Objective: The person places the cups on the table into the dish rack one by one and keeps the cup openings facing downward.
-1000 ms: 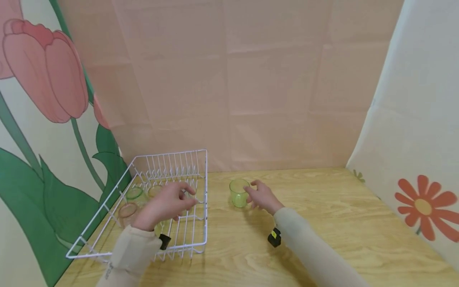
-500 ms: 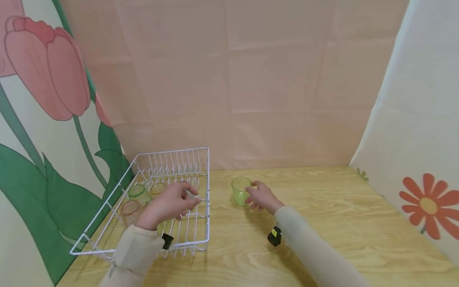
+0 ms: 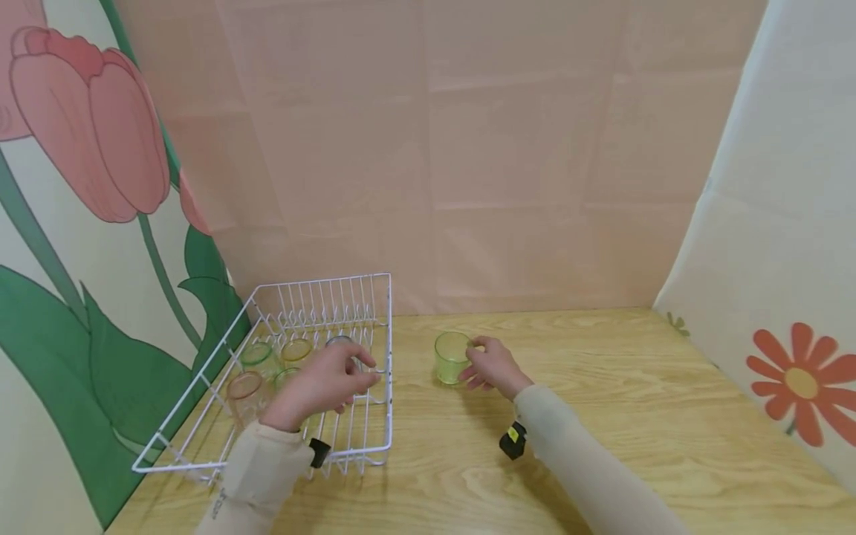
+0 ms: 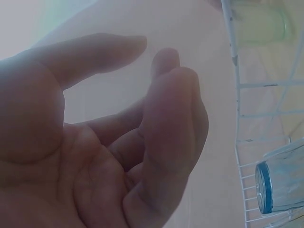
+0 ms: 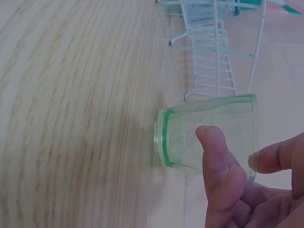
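A clear light-green cup (image 3: 451, 365) stands upright on the wooden table. My right hand (image 3: 493, 364) is at its right side, the fingers curled about the rim and wall. In the right wrist view one fingertip (image 5: 259, 161) touches the rim, while other fingers cover part of the wall of the green cup (image 5: 190, 137). My left hand (image 3: 328, 383), loosely curled around nothing, hovers over the white wire dish rack (image 3: 391, 349). From the left wrist, the left hand's palm (image 4: 95, 156) shows a gap between thumb and fingers.
Several glasses sit at the rack's left and middle: a green glass (image 3: 259, 357), a yellow glass (image 3: 296, 351), a pink glass (image 3: 245, 390), and a blue glass (image 3: 339, 340) partly behind my left hand. A pink backdrop (image 3: 508, 186) rises behind the table (image 3: 588, 386).
My left hand has drifted slightly right over the rack, uncovering more of the glasses. My right hand has shifted a little right at the cup. The head view has moved slightly.
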### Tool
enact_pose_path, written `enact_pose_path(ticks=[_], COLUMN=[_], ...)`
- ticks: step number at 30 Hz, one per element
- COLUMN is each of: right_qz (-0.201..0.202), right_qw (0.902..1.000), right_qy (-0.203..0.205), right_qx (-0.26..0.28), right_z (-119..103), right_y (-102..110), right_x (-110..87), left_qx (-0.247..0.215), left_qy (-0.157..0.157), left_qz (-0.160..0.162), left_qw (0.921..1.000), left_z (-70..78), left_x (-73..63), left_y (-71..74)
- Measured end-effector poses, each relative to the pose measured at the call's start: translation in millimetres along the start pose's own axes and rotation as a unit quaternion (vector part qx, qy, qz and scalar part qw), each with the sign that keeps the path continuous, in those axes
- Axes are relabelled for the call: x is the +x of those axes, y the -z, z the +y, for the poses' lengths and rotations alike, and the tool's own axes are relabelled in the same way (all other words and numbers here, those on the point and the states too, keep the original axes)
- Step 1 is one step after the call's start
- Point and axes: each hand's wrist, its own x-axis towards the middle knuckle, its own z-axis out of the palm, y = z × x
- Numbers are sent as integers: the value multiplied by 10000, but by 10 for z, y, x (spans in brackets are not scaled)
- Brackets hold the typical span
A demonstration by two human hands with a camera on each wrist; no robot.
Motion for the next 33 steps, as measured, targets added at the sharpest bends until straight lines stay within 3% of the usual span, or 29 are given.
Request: enact_pose_path(ticks=[11,25,33], right_qz=[268,523,483], right_qw=[9993,9947,9924], right_qy=[195,870,1117], right_qx=[-155,-187,-154], right_z=[-44,-355,-576], right_y=[4,97,88], right_x=[-89,-467,-759], left_qx=[-368,-417,-786], left_qy=[-87,-252,-466], left_qz=[104,476,186], left_qw=[9992,9977,9956], left_z=[42,204,267], left_x=[66,71,114], left_y=[-74,-142,-242])
